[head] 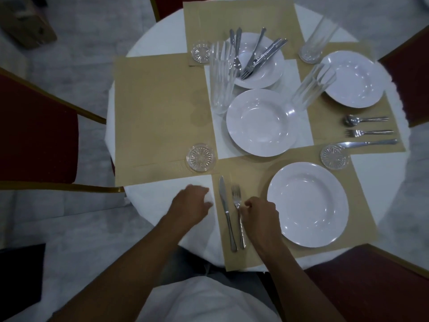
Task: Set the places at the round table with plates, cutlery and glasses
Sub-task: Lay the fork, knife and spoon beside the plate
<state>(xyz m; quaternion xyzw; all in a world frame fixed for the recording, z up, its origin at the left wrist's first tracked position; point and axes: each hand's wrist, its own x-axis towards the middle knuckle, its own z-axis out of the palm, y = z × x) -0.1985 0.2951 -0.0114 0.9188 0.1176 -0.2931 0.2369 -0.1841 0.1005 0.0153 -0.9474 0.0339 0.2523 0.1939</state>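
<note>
- Curled fingers mark the right grip [260, 214], its fingertips at the handle of the near fork [237, 201]. Whether it pinches the fork or only touches it, I cannot tell.
- The left grip [192, 203] rests on the white cloth just left of the near mat, fingers curled under. Whether it is clenched on anything, I cannot tell.
- One round tabletop [151, 45], covered in white cloth.
- Four red chairs with gold frames: left chair [34, 135], far chair [162, 5], right chair [408, 89], near-right chair [371, 287].
- Four tan placemats: left mat [157, 112], far mat [239, 17], right mat [325, 129], near mat [253, 170].
- Four white plates show plainly. The near plate [307, 204] is on the near mat and the centre plate [262, 123] on the white middle. The right plate [354, 79] is on the right mat and the far plate [267, 75] on the far mat. A second rim seems to show under the far plate.
- Three tall ribbed glasses are certain: left glass [220, 89], middle glass [312, 89], far-right glass [318, 38]. The left one may be two, one behind the other.
- Three cut-glass coasters: far coaster [201, 53], left coaster [200, 157], right coaster [334, 157].
- On the near mat lie one knife [226, 212] and the one fork, side by side, left of the near plate.
- On the right mat lie one spoon [364, 119], one right fork [369, 132] and one right knife [366, 143] in a row.
- A cutlery heap [255, 59] lies on the far plate; I cannot count its pieces.
</note>
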